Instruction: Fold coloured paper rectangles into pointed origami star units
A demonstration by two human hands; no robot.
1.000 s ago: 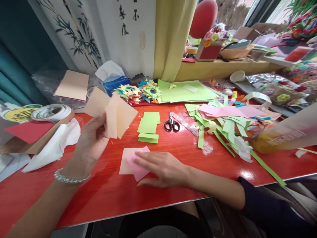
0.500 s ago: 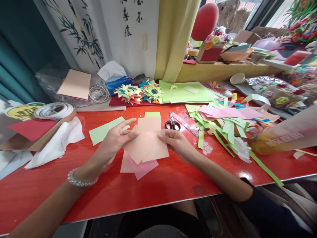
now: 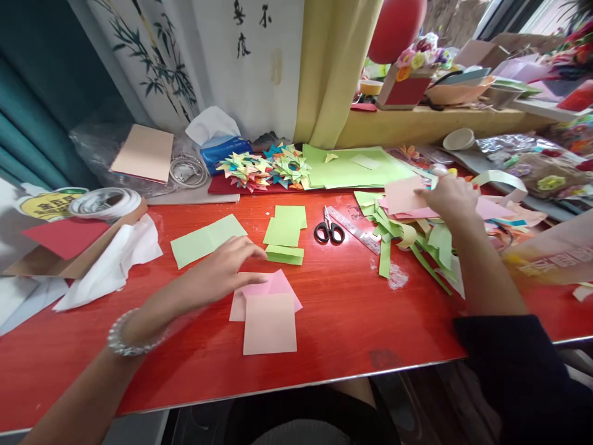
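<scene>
My left hand [image 3: 227,267] hovers with thumb and fingers apart, holding nothing, its thumb at the edge of the pink paper square [image 3: 280,285]. A peach paper square [image 3: 270,324] lies partly over that pink one, nearest me. Beyond them rest several green paper squares [image 3: 282,230] and a folded green piece [image 3: 285,255]. Over at the right, my right hand [image 3: 451,196] pinches a peach paper piece [image 3: 404,196] above the pile of paper strips [image 3: 393,230]. Its fingertips are partly hidden.
Black-handled scissors [image 3: 328,232] and a ruler [image 3: 354,228] lie mid-table. A light green sheet [image 3: 208,240] is left of them. Along the back stand folded paper stars [image 3: 248,170] and large green sheets [image 3: 347,176]. A tape roll [image 3: 105,204] sits in a box at left.
The two hands have parted. My right hand has carried a peach piece right to the strip pile; another peach square now lies on the table. My left hand has opened, uncovering the green squares.
</scene>
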